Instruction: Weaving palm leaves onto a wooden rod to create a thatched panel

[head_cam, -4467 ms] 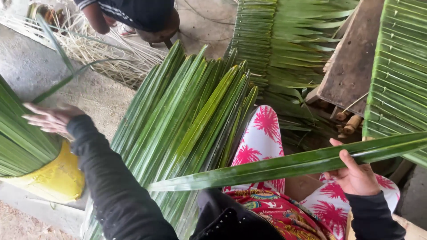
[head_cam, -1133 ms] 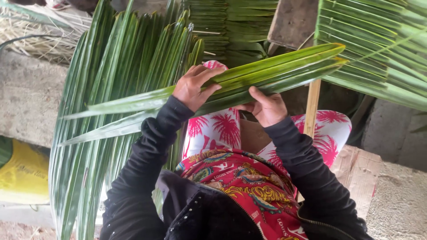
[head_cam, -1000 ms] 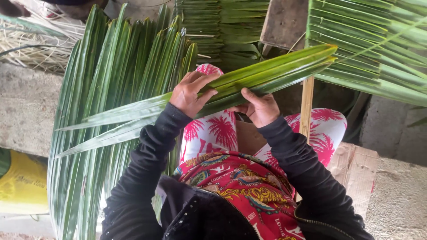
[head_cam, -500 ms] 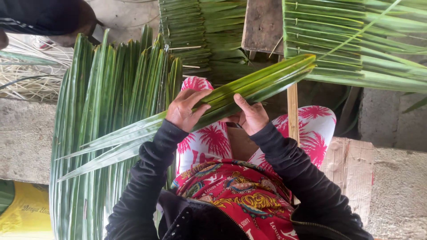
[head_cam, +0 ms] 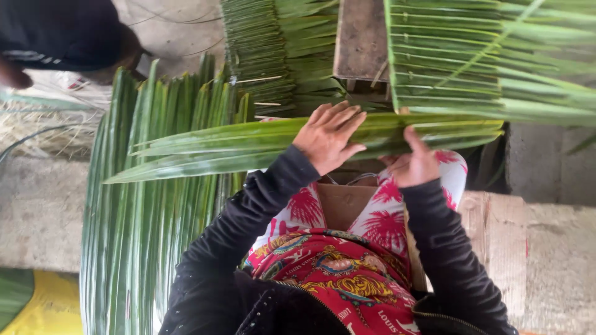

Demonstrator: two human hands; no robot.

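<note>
Left hand: laid palm-down over the handful of palm leaflets, fingers spread and curled over the far edge, pressing and grasping them
Right hand: closed on the same leaflets from the near side, thumb up against the leaf face, other fingers hidden beneath; a firm pinch
Leaflets in hand: several long green strips stacked flat, held level across the centre of the frame, just above the person's lap; pointed tips fan out toward the left, cut ends reach right to just below the woven panel
Woven panel: upper right of the frame, rows of folded leaflets already lined up side by side; the held strips sit just under its lowest row, contact not clear
Loose leaf stock: broad bundle of uncut leaflets standing along the left of the frame, still a large pile
Second folded stack: top centre, beside a dark wooden board
Progress, as judged: many rows look finished on the panel; this handful is not yet seen fixed in place, and the big bundle suggests plenty left to work
Other person: dark clothing, upper left corner, apart from the hands
Lap: pink-and-white patterned cloth, black sleeves
</note>
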